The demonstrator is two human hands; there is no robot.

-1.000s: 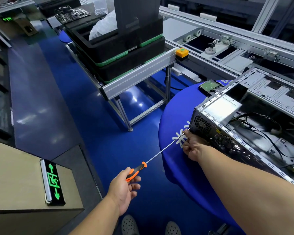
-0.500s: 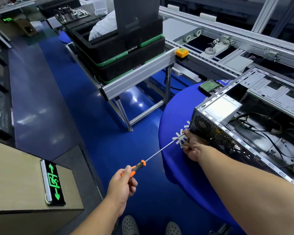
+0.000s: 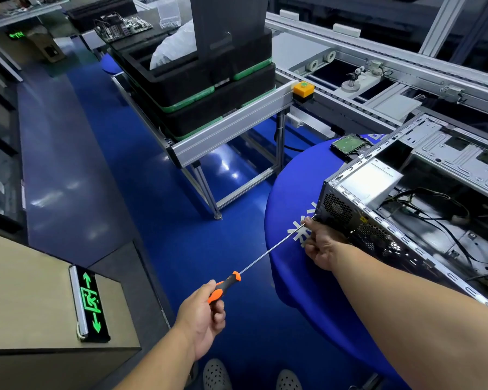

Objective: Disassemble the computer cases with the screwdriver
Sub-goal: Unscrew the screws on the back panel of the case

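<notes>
Gripping the screwdriver (image 3: pixel 265 254) handle, left hand (image 3: pixel 202 312) aims its tip at computer case (image 3: pixel 378 229) rear corner; right hand (image 3: pixel 321 246), fingers curled, apparently pinches the shaft there.

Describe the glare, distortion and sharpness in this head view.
Head view: overhead lights glare off the glossy blue floor; wide-angle distortion bows the conveyor rails near the frame edges; the screwdriver and computer case stay sharp; the exit sign glows green.

Glossy blue floor (image 3: pixel 152 220) reflecting overhead lights; aluminium conveyor frame (image 3: pixel 231 128) carrying stacked black trays (image 3: pixel 209 88); green exit sign (image 3: pixel 89 304) lower left.
</notes>
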